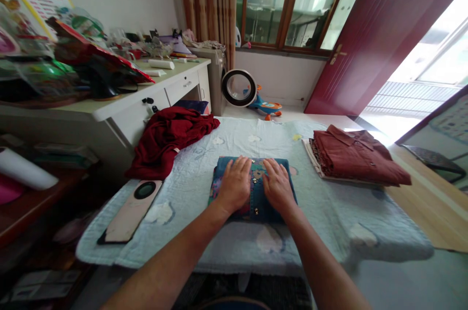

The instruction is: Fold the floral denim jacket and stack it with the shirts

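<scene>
A folded blue denim garment (270, 210) with a colourful pattern and metal buttons down its middle lies on the cloth-covered table (252, 246). My left hand (236, 183) rests flat on its left half, fingers stretched out and pointing away from me. On the right half lies my right hand (278, 181), palm down with the fingers extended. The row of buttons shows in the gap between the two hands. Parts of the garment are hidden under my palms.
A pile of folded clothes (358, 156), brownish-red shirt on top, sits at the table's right. To the left lie a crumpled dark red garment (170, 137) and a pale flat object with a black ring (131, 212). A cluttered desk (149, 88) stands beyond.
</scene>
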The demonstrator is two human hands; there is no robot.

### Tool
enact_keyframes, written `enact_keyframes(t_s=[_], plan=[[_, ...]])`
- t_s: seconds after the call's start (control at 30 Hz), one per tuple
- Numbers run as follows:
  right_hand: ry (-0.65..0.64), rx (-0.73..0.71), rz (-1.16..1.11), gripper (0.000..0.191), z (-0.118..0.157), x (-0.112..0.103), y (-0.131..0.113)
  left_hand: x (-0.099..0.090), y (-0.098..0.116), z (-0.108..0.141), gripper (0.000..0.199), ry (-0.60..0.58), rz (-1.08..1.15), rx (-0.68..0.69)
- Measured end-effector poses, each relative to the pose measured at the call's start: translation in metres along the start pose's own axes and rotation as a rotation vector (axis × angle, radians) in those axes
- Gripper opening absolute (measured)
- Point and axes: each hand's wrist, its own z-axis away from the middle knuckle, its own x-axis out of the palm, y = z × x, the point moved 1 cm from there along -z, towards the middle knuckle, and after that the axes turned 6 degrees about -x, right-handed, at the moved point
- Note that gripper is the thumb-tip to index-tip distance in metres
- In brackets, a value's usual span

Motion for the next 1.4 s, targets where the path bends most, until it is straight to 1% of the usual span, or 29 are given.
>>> enact_keyframes(t_s=[0.07,0.13,0.23,0.3,0.43,0.63,0.77,0.87,0.97,1.03,1.13,1.17,1.2,1.23,1.3,1.33,1.37,1.4], plan=[[-0.106,-0.015,-0.009,0.05,-0.008,0.013,-0.006,0.017,0.009,-0.003,0.048,-0.104,0.003,0.02],[-0.198,0.019,-0.015,0.05,-0.01,0.026,-0.004,0.034,0.009,-0.004,0.05,-0.175,0.008,-0.018],[-0.285,0.059,-0.005,0.051,-0.01,0.037,0.003,0.049,0.002,-0.001,0.053,-0.207,0.005,-0.082],[-0.317,0.075,0.012,0.053,-0.009,0.038,0.006,0.05,0.0,0.0,0.054,-0.204,-0.008,-0.125],[-0.371,0.115,0.045,0.056,-0.012,0.038,0.011,0.047,0.002,0.002,0.055,-0.205,-0.051,-0.191],[-0.407,0.184,0.102,0.065,-0.015,0.036,0.03,0.047,0.002,0.005,0.055,-0.173,-0.127,-0.205],[-0.416,0.29,0.144,0.068,-0.016,0.037,0.045,0.049,0.0,0.006,0.056,-0.17,-0.137,-0.215],[-0.38,0.38,0.144,0.069,-0.014,0.038,0.057,0.049,0.001,0.008,0.056,-0.15,-0.114,-0.223],[-0.285,0.387,0.109,0.072,-0.011,0.039,0.069,0.047,0.001,0.008,0.055,-0.135,-0.067,-0.217],[-0.23,0.385,0.096,0.072,-0.009,0.038,0.075,0.041,-0.003,0.004,0.053,-0.103,-0.042,-0.232],[-0.179,0.418,0.123,0.067,-0.006,0.035,0.078,0.029,-0.024,-0.013,0.048,0.026,-0.066,-0.32],[-0.153,0.42,0.137,0.065,-0.006,0.034,0.076,0.025,-0.034,-0.021,0.048,0.053,-0.079,-0.366],[-0.117,0.412,0.145,0.063,-0.007,0.032,0.073,0.022,-0.046,-0.03,0.047,0.054,-0.079,-0.421],[-0.075,0.393,0.143,0.061,-0.008,0.031,0.068,0.019,-0.057,-0.039,0.048,0.027,-0.066,-0.467],[0.007,0.326,0.091,0.055,-0.011,0.028,0.055,0.015,-0.076,-0.054,0.048,-0.12,-0.004,-0.53],[0.038,0.28,0.037,0.051,-0.013,0.027,0.047,0.013,-0.082,-0.06,0.046,-0.16,0.02,-0.535],[0.058,0.228,-0.032,0.048,-0.014,0.026,0.038,0.01,-0.085,-0.064,0.042,-0.185,0.038,-0.512],[0.066,0.174,-0.11,0.045,-0.016,0.025,0.03,0.007,-0.085,-0.067,0.037,-0.182,0.045,-0.472]])
